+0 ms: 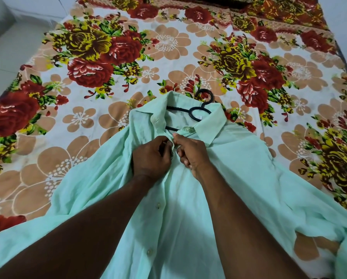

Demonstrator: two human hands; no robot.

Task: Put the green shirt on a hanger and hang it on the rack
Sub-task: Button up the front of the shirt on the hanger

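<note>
Together, left hand (151, 156) and right hand (191, 152) pinch green shirt (241, 170) edges.

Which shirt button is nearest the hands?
The top button on the collar, just above the right hand; the other two buttons sit farther down the shirt front.

floral bedsheet (168, 47), pale floor (11, 47)
</note>
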